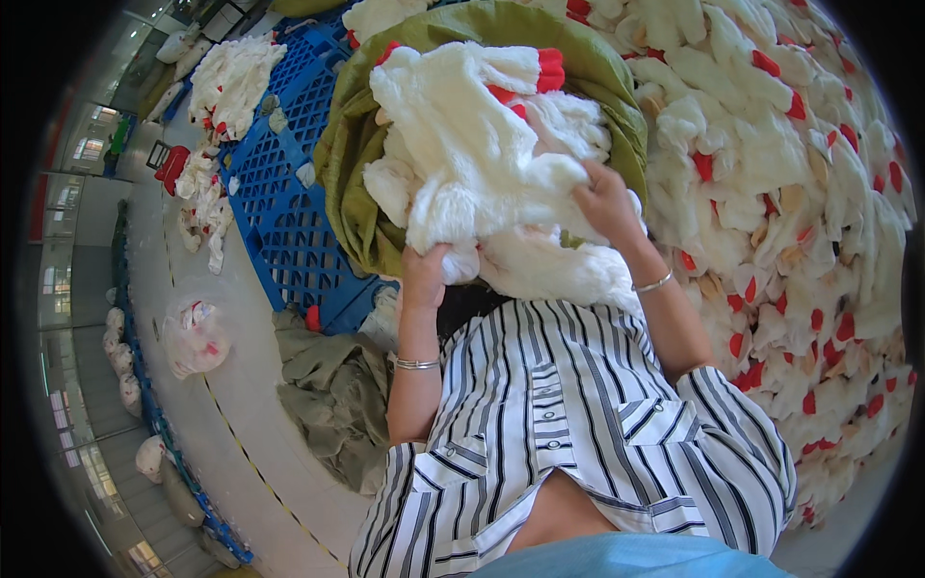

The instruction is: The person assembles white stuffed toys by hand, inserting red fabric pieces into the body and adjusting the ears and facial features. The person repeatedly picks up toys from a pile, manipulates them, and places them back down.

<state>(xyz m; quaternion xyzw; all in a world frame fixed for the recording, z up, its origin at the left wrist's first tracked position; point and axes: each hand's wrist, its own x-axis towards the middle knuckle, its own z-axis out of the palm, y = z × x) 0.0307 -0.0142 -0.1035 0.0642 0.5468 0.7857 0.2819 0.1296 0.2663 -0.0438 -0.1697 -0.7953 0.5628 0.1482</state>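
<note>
A white furry plush piece (467, 140) with a red tip is stretched out in front of me, limp and unstuffed in look. My left hand (422, 274) is closed on its near left edge. On the right, my right hand (605, 200) pinches another edge of it. Beneath lies an open olive-green sack (349, 183) with its rim rolled outward, holding more white plush pieces (568, 125), some with red parts. Another white plush piece (559, 270) lies close to my body, below my hands. My fingertips are partly hidden in the fur.
A big heap of white and red plush pieces (771, 193) rises on the right. Blue plastic pallets (279, 193) lie to the left, with a small white pile (231, 82) farther off. A grey-green cloth (332, 395) and a clear plastic bag (196, 337) rest on the floor.
</note>
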